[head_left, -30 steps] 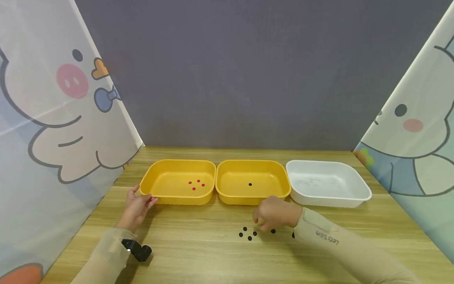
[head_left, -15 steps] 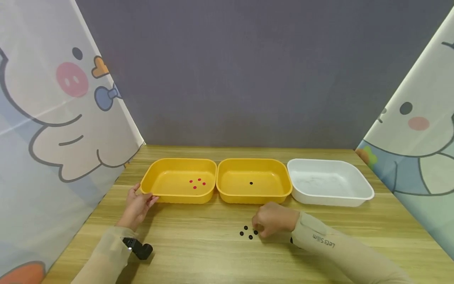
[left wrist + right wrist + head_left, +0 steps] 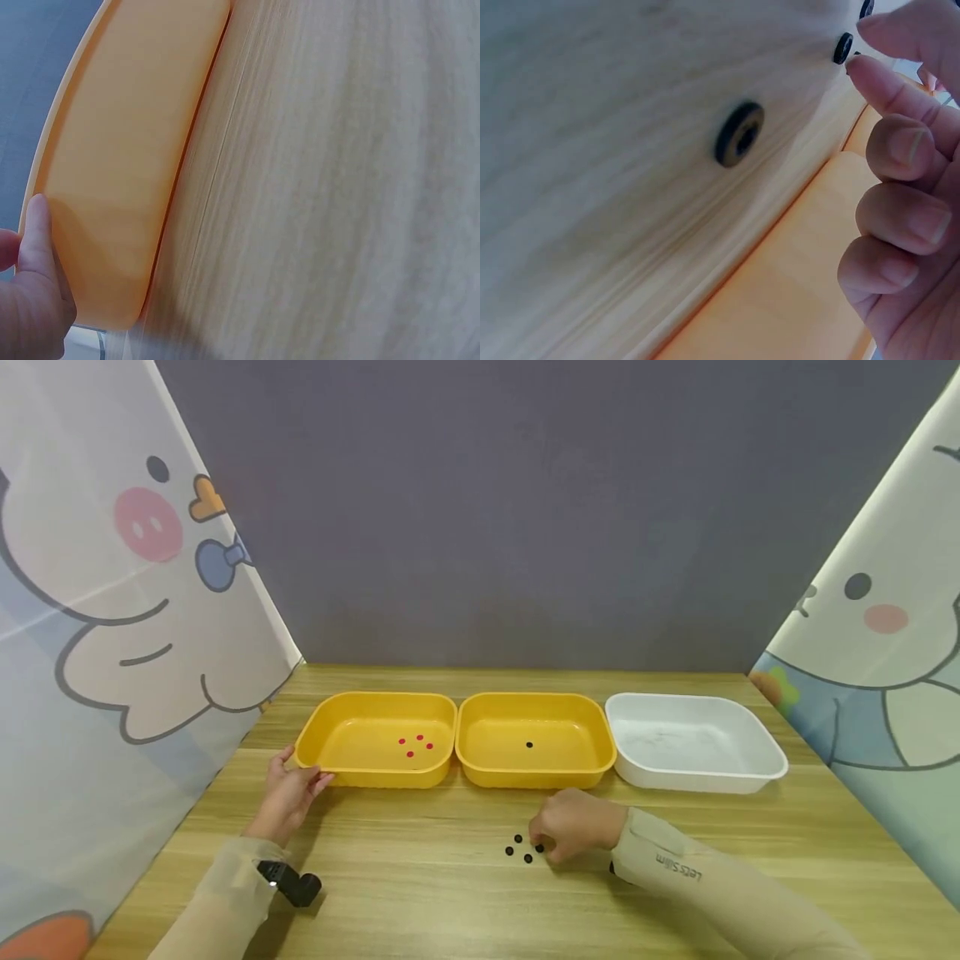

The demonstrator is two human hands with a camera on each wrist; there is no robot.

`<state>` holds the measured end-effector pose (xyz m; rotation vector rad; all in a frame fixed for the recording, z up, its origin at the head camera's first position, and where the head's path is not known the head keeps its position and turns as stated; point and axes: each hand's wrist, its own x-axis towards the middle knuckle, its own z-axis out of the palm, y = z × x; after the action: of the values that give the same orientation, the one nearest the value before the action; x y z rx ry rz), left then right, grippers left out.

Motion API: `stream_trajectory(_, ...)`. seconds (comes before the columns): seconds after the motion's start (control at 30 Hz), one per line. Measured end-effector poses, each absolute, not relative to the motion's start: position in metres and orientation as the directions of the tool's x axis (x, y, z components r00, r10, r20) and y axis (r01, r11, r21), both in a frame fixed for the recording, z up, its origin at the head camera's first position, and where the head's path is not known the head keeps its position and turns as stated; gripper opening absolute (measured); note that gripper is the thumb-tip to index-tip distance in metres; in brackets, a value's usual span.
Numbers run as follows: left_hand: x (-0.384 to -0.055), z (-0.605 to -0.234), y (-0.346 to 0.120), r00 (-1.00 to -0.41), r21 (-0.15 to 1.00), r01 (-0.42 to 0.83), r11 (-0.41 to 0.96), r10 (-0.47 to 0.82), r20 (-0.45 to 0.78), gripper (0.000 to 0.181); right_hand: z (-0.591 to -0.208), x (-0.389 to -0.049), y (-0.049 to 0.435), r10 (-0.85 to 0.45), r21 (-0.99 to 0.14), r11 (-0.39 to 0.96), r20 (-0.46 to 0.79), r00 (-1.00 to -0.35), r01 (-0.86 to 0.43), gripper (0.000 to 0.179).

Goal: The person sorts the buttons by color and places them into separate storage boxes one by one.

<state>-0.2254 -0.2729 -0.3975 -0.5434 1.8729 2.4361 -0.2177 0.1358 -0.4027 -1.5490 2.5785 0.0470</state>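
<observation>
My left hand (image 3: 288, 793) grips the near left corner of the left yellow tray (image 3: 390, 779), with a finger against its outer wall in the left wrist view. In that tray lie several small red discs (image 3: 410, 754). My right hand (image 3: 577, 822) is low over the table, thumb and index finger apart on either side of a small black disc (image 3: 843, 49); the other fingers curl inward. More black discs (image 3: 518, 838) lie just left of it. Nearer the wrist, another black disc (image 3: 739, 135) with a brownish ring on its face is hidden in the head view.
The middle yellow tray (image 3: 536, 779) holds one black disc (image 3: 529, 745) and stands against the left one. A white tray (image 3: 701, 781) adjoins it on the right. A grey wall (image 3: 480, 527) rises behind the wooden table (image 3: 420, 893), with cartoon-printed panels at both sides.
My right hand has come down a little, its fingertips now around the rightmost disc of the cluster. The disc beside it has become covered by the hand. My left hand stays on the tray.
</observation>
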Motion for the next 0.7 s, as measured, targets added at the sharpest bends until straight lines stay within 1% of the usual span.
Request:
stream_trajectory(0.17, -0.224, -0.397, -0.274, -0.938, 0.931, -0.233, -0.281, -0.189, -0.291, 0.078, -0.403, -0.218, 0.131, -0.894, -0.046, 0.442, -0.104, -0.436, -0.896, 0.012)
stream_trajectory(0.47, -0.225, -0.395, -0.274, -0.94, 0.933, -0.222, -0.284, -0.19, -0.282, 0.078, -0.403, -0.221, 0.116, -0.909, -0.057, 0.409, -0.11, -0.401, -0.911, 0.011)
stream_trajectory(0.7, -0.226, -0.397, -0.275, -0.941, 0.931, -0.226, -0.286, -0.185, -0.284, 0.079, -0.399, -0.222, 0.109, -0.9, -0.027, 0.423, -0.13, -0.417, -0.906, 0.016)
